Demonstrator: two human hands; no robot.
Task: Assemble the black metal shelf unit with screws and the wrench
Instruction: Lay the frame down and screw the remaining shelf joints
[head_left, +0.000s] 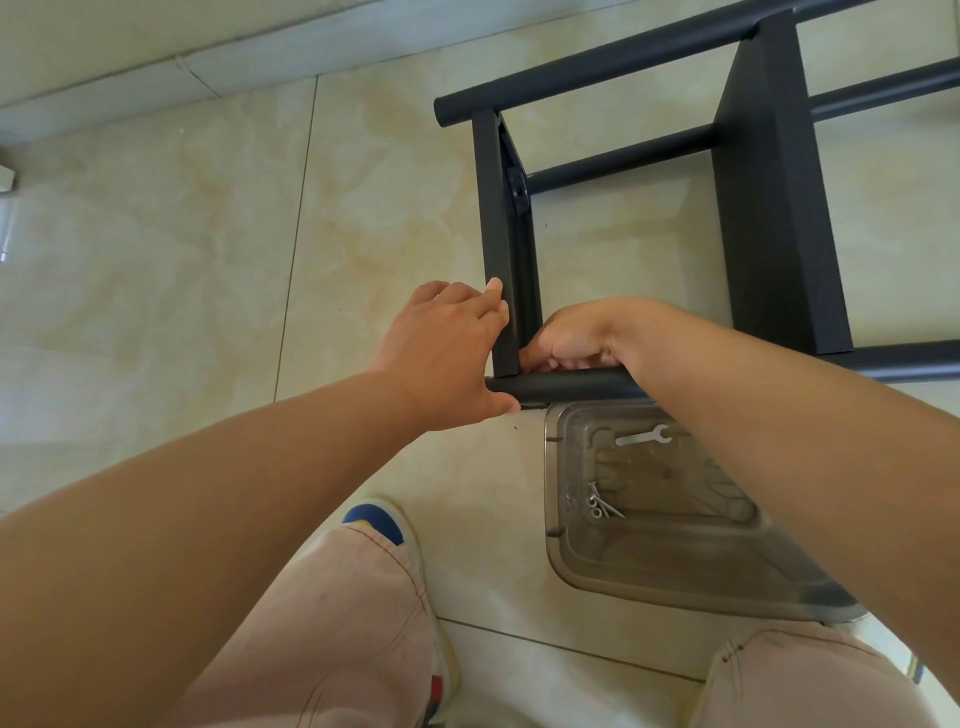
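Observation:
The black metal shelf unit (769, 197) lies on the tiled floor, its tube legs running left to right. My left hand (447, 353) holds the near corner, fingers on the narrow shelf panel (501, 234) and thumb under the near tube (566, 387). My right hand (576, 338) is curled inside that corner, fingertips against the joint; what it pinches is hidden. A silver wrench (644, 436) and several screws (600, 506) lie in a clear plastic tray (556, 540) just below the tube.
My knees in pink trousers (332, 623) and a shoe (379, 519) sit at the bottom of the view. A grey skirting strip (156, 57) runs along the far floor edge. Open tiles (156, 260) stretch to the left.

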